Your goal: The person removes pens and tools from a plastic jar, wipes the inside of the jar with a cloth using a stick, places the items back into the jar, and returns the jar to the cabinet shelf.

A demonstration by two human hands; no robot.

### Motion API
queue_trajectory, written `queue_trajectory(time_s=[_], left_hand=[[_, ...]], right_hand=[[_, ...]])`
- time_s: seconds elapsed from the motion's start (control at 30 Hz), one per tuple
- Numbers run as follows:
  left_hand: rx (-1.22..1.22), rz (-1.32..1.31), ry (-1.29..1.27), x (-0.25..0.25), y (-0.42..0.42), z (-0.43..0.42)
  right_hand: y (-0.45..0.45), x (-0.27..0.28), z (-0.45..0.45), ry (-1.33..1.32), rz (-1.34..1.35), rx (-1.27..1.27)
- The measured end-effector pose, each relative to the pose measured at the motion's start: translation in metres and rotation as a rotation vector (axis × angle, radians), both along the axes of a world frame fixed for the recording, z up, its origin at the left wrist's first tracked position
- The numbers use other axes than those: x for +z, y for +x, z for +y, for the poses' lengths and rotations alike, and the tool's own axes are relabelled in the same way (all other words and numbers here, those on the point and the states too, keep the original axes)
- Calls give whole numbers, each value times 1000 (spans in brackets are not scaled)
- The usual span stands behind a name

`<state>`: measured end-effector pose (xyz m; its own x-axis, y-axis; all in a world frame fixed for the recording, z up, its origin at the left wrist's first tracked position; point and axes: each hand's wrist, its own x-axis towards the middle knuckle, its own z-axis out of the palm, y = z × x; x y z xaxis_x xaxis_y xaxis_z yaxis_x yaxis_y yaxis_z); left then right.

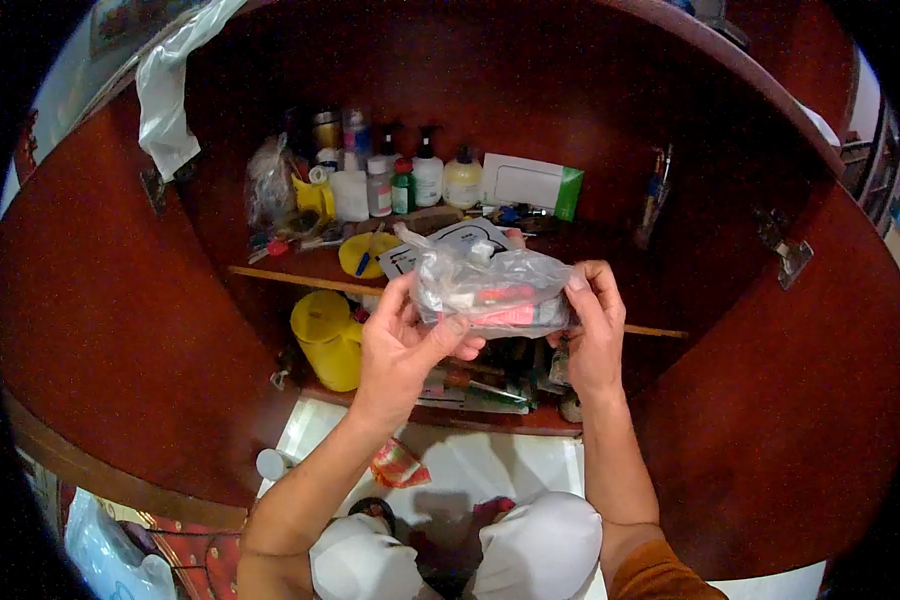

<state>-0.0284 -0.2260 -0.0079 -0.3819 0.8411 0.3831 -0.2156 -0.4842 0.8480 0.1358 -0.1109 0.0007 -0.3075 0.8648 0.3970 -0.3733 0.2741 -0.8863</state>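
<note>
Both hands hold up a clear plastic bag (530,275) in front of an open cabinet. Through the film I make out something pink and red, plus a small white piece near the top; their kinds are unclear. My left hand (405,335) grips the bag's left end, thumb across its front. At the opposite end, my right hand (595,320) pinches the edge between thumb and fingers. Behind the bag, partly covered by it, a grey-and-white printed packet (450,240) lies on the upper shelf beside a yellow round lid (367,255).
Several bottles, including a green one (403,187), stand on the upper shelf beside a white-and-green box (532,185). A yellow jug (327,340) sits below. Open doors (120,340) flank both sides. An orange-red wrapper (400,465) lies on the floor near my knees.
</note>
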Motion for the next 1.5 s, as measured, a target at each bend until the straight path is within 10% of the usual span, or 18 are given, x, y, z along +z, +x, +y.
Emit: queue_trajectory(time_s=[0.13, 0.47, 1.2, 1.5], left_hand=[[-15, -18, -49, -3, -3, -1], [-6, -110, -215, 1, 5, -5], [-213, -308, -173, 4, 9, -11], [-144, -471, 53, -4, 18, -6]], right_hand=[[-7, 0, -3, 431, -202, -186], [-1, 10, -16, -141, 126, 114], [-6, -2, -9, 133, 162, -142], [-2, -5, -17, 30, -185, 234]])
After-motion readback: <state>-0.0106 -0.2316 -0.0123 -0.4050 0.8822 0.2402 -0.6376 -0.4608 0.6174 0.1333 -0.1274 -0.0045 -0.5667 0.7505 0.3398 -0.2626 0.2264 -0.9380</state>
